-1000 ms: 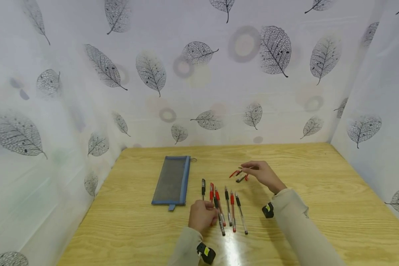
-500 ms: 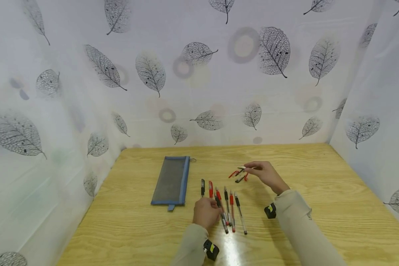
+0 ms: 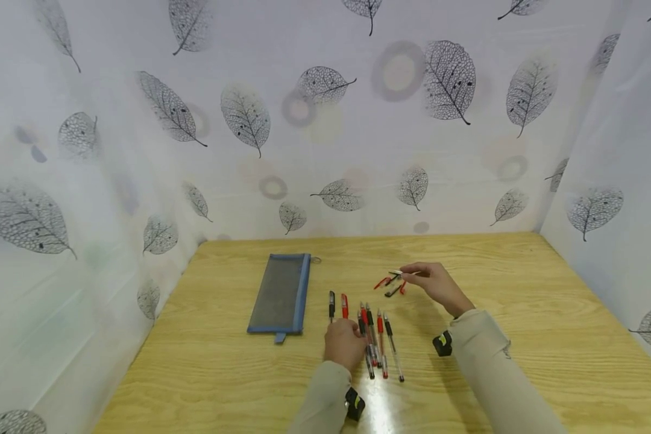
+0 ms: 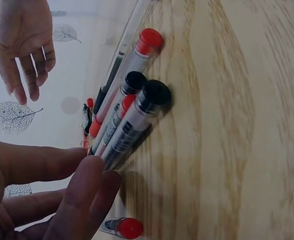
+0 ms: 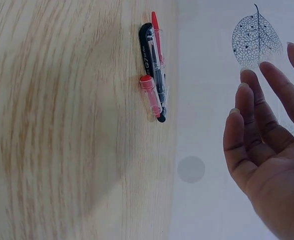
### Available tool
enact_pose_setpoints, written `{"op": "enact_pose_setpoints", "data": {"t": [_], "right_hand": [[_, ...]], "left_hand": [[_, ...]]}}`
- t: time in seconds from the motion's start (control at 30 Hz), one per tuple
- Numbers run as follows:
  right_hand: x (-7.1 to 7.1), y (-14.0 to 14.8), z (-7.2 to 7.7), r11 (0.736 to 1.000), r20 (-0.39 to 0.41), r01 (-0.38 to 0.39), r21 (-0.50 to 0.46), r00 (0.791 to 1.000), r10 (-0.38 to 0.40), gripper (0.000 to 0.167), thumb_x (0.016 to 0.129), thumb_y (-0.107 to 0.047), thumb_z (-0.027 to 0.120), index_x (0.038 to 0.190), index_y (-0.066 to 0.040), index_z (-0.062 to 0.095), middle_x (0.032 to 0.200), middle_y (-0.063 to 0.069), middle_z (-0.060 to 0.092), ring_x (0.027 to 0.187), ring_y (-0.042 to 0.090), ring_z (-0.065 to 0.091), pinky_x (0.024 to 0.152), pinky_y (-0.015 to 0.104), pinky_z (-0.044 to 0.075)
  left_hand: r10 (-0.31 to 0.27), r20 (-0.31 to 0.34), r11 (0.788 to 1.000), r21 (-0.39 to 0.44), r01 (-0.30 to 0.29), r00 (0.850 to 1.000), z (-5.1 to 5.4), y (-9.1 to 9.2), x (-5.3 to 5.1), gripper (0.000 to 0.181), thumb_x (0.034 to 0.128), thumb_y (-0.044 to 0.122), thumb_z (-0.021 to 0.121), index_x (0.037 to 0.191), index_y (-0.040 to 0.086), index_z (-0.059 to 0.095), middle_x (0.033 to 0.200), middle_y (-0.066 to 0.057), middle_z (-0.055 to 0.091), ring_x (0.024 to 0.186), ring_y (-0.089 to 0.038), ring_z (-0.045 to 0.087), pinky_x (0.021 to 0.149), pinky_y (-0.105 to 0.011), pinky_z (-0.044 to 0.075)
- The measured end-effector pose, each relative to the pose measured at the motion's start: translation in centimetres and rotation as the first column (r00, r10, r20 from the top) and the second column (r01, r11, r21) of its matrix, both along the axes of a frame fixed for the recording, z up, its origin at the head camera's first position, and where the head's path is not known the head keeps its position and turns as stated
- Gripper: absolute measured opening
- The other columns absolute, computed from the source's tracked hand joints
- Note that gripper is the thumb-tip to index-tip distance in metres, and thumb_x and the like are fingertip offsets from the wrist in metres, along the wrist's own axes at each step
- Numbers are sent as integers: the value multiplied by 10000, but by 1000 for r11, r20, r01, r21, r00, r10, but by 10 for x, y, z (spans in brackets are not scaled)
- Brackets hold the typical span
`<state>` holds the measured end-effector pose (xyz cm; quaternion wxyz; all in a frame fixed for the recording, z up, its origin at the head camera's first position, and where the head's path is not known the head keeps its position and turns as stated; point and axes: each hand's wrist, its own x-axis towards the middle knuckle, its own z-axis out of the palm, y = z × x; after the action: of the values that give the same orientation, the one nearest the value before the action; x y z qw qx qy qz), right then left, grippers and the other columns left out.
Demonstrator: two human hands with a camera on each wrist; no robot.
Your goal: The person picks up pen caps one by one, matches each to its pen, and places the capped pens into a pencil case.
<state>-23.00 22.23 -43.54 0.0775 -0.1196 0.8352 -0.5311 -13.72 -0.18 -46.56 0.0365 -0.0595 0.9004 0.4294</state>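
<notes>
My left hand (image 3: 344,345) pinches a black gel pen (image 4: 132,127) between thumb and fingers, against other uncapped red and black pens. Its grip end (image 3: 361,325) points away from me in the head view. Beside that group lie a red pen (image 3: 380,337) and a black pen (image 3: 393,346). Left of them, a capped black pen (image 3: 331,304) and a capped red pen (image 3: 344,304) are partly behind the hand. My right hand (image 3: 434,286) hovers over a small pile of loose pen caps (image 3: 393,290); its fingers (image 5: 244,120) are relaxed and hold nothing in the right wrist view.
A grey mesh pouch with blue edges (image 3: 279,292) lies flat on the wooden table (image 3: 195,374), left of the pens. A leaf-printed white curtain (image 3: 347,138) encloses the back and both sides. Each sleeve carries a small black wrist camera (image 3: 442,343).
My left hand has moved right, bringing the black pen and a red pen closer against the neighbouring pens. My right hand has drifted slightly right above the caps.
</notes>
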Motion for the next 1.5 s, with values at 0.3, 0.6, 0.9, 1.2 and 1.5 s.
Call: {"op": "enact_pose_setpoints", "data": {"t": [0.3,0.6,0.9,1.2,1.5], "right_hand": [[0,0,2,1000,-16,4,13,1000,-4,483,970,-312,588,1302,38,563,1285,224,573,1137,347,555,996,569,394],[2,0,2,1000,-29,0,19,1000,1,480,973,-300,586,1306,44,556,1281,225,573,1127,351,558,982,569,404],[2,1,2,1000,-12,9,21,1000,-9,473,972,-305,586,1309,26,562,1296,216,566,1146,355,544,992,570,397],[-2,2,-4,1000,-17,1,17,1000,-1,441,979,-231,582,1299,70,548,1247,246,583,1104,391,558,970,568,413],[-8,-2,-9,993,-40,-14,117,999,19,326,962,-105,589,1230,82,596,1213,265,588,998,350,588,841,511,496]], "left_hand": [[-15,-75,995,-96,8,997,-2,8,-1,419,828,68,717,534,132,425,446,41,354,393,-107,328,387,-253,299],[-42,-85,985,-170,27,995,-3,13,0,492,826,56,695,464,153,377,374,59,292,332,-84,268,345,-248,274],[-30,-63,983,-182,18,998,-6,12,-1,508,838,161,706,452,173,375,364,75,312,334,-82,281,350,-251,284],[-12,65,999,-40,14,998,-3,5,-1,147,815,154,723,740,43,663,620,-36,592,455,-136,443,400,-294,361],[-34,21,986,162,30,999,0,-7,2,232,865,132,665,1073,28,659,833,-9,644,689,-131,588,561,-316,493]]}}
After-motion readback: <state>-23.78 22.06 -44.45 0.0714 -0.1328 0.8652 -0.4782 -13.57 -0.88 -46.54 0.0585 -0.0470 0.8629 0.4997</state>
